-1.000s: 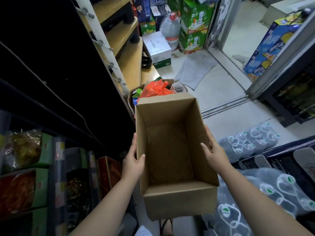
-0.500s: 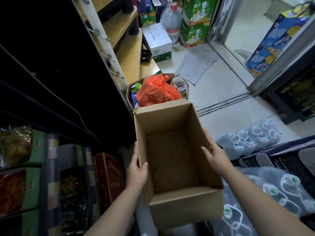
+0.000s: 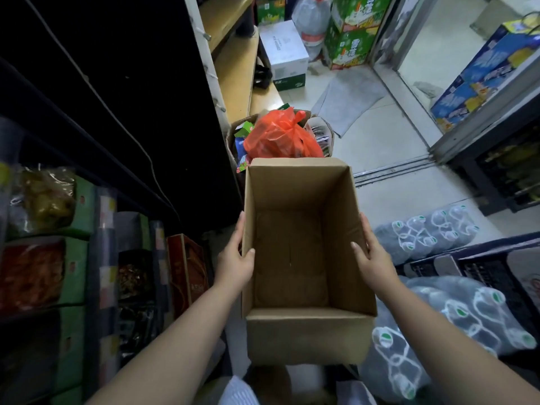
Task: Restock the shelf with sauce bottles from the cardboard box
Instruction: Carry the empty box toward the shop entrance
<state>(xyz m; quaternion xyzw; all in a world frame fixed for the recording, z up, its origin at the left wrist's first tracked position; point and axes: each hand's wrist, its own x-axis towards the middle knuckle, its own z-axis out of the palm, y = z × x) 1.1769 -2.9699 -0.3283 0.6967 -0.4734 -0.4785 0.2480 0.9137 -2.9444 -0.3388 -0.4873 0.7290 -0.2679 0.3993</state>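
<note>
An open brown cardboard box (image 3: pixel 304 337) hangs in front of me with nothing inside it; no sauce bottles show. My left hand (image 3: pixel 235 258) grips its left wall, thumb hooked over the rim and fingers on the outside. My right hand (image 3: pixel 371 258) holds the right wall the same way, thumb inside. The dark shelf unit (image 3: pixel 122 118) stands along the left, its lower levels packed with bagged goods in green cartons (image 3: pixel 73 206).
Just beyond the box sits a bin with an orange plastic bag (image 3: pixel 280 135) on top. Shrink-wrapped water bottle packs (image 3: pixel 423 232) and a dark crate (image 3: pixel 482 270) crowd the right. Wooden shelves, stacked cartons and a sliding door track lie ahead.
The box and both hands have stayed together while the view tilted down and advanced; the orange bag now shows fully beyond the box's far edge.
</note>
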